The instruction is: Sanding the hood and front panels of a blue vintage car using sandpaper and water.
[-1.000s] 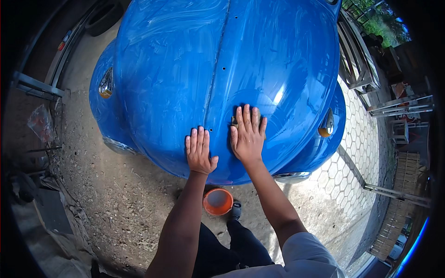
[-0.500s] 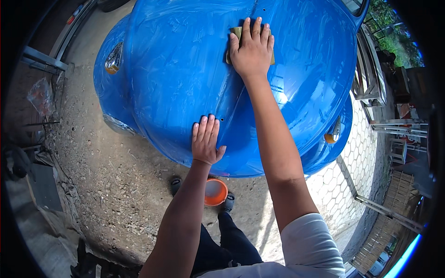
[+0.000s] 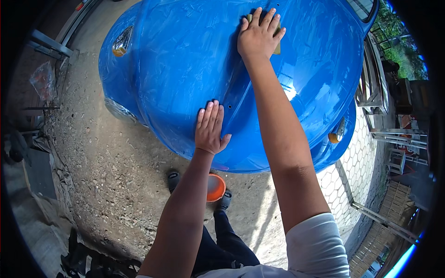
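Observation:
My right hand [image 3: 262, 34] is spread over an olive pad [image 3: 277, 47], pressing it on the blue car hood [image 3: 171, 60] near the upper middle, just left of a small hole. The pad is mostly hidden beneath my palm. Lower and to the left, my left hand [image 3: 211, 126] lies flat on the hood with fingers stretched out, beside another small hole and the centre ridge. Streaky whitish film covers much of the paint. Chrome-and-amber lamps [image 3: 121, 42] sit on both fenders.
An orange bucket [image 3: 215, 189] of cloudy liquid stands between my feet on gritty ground [image 3: 106, 171]. Hexagonal pavers [image 3: 343, 180] lie to the right, with metal frames [image 3: 398, 136] and bamboo slats [image 3: 389, 204]. At the left are dark sheets [image 3: 39, 171] and a rail.
My right hand and the pad have moved far up the hood. My left hand has risen slightly in the picture, along with a shift in the view.

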A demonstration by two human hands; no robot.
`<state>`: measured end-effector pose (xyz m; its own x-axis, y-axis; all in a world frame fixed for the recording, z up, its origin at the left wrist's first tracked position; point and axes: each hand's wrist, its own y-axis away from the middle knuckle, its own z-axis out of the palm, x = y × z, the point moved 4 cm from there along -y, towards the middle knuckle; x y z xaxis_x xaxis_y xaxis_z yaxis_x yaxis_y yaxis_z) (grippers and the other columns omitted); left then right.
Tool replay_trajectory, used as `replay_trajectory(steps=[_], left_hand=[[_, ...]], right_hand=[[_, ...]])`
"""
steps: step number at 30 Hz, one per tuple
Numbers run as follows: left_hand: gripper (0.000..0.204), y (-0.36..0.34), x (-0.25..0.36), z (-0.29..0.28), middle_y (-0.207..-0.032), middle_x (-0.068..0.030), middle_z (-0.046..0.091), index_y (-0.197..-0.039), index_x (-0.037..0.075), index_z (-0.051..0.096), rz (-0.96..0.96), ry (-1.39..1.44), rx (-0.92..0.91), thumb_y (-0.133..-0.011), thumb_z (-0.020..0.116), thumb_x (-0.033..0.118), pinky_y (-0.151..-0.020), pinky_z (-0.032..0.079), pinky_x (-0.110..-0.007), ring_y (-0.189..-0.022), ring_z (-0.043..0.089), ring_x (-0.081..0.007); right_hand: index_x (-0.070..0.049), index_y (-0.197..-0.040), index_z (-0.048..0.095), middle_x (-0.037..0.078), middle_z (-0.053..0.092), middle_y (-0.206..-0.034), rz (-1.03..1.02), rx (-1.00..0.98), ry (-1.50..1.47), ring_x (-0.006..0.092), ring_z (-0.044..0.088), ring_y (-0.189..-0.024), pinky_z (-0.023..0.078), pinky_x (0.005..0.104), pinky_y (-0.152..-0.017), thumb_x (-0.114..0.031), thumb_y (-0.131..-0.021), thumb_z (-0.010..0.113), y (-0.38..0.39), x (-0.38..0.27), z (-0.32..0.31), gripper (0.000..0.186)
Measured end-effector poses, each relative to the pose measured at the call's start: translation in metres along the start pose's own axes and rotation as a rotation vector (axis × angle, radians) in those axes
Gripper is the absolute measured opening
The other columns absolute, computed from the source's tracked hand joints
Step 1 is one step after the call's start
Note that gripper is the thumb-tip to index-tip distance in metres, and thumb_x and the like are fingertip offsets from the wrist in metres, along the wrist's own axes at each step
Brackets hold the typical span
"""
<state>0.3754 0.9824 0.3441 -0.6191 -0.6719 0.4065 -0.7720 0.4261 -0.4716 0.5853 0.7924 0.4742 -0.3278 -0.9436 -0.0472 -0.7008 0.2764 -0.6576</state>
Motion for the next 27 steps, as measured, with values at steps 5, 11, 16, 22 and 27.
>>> replay_trajectory(steps=[5, 11, 16, 22, 27], left_hand=[[0.090, 0.006, -0.014, -0.008, -0.165, -0.0275, 0.030, -0.156, -0.010, 0.032, -0.026, 0.019, 0.011, -0.105, 0.015, 0.062, -0.129, 0.012, -0.050, -0.157, 0.024, -0.0367], [0.090, 0.007, -0.016, -0.009, -0.167, -0.0259, 0.026, -0.158, -0.010, 0.028, -0.089, -0.001, 0.088, -0.105, 0.015, 0.062, -0.129, 0.008, -0.052, -0.158, 0.020, -0.0370], [0.091, 0.005, -0.012, -0.011, -0.166, -0.0268, 0.027, -0.158, -0.010, 0.029, -0.094, 0.053, 0.138, -0.105, 0.014, 0.063, -0.129, 0.007, -0.052, -0.158, 0.020, -0.0387], [0.083, 0.005, -0.013, -0.024, -0.168, -0.0271, 0.022, -0.160, -0.009, 0.022, -0.200, 0.129, 0.325, -0.106, 0.025, 0.054, -0.129, 0.005, -0.053, -0.159, 0.016, -0.0387], [0.086, 0.176, -0.015, -0.010, -0.165, -0.0316, 0.026, -0.158, -0.011, 0.026, -0.275, 0.194, 0.319, -0.107, 0.019, 0.058, -0.127, 0.009, -0.057, -0.157, 0.020, -0.0447]], right_hand=[[-0.012, -0.162, 0.034, 0.015, 0.025, -0.170, -0.143, -0.141, -0.015, 0.0317, 0.022, -0.158, 0.015, 0.0590, -0.126, -0.043, -0.109, 0.040, 0.081, -0.038, -0.035, 0.062], [-0.009, -0.162, 0.032, 0.013, 0.025, -0.170, -0.136, -0.128, 0.018, 0.0322, 0.023, -0.157, 0.017, 0.0594, -0.126, -0.038, -0.108, 0.042, 0.093, -0.030, -0.044, 0.063], [-0.004, -0.161, 0.032, 0.019, 0.030, -0.167, -0.069, -0.001, 0.049, 0.0343, 0.025, -0.156, 0.019, 0.0562, -0.125, -0.034, -0.110, 0.035, 0.047, -0.030, -0.031, 0.059], [-0.005, -0.160, 0.034, 0.016, 0.032, -0.167, -0.186, -0.064, -0.050, 0.0352, 0.027, -0.155, 0.022, 0.0590, -0.124, -0.036, -0.109, 0.039, 0.165, -0.045, -0.066, 0.060], [-0.008, -0.161, 0.033, 0.009, 0.032, -0.168, -0.393, -0.398, 0.002, 0.0302, 0.028, -0.156, 0.024, 0.0523, -0.125, -0.029, -0.108, 0.047, 0.318, -0.060, -0.105, 0.059]])
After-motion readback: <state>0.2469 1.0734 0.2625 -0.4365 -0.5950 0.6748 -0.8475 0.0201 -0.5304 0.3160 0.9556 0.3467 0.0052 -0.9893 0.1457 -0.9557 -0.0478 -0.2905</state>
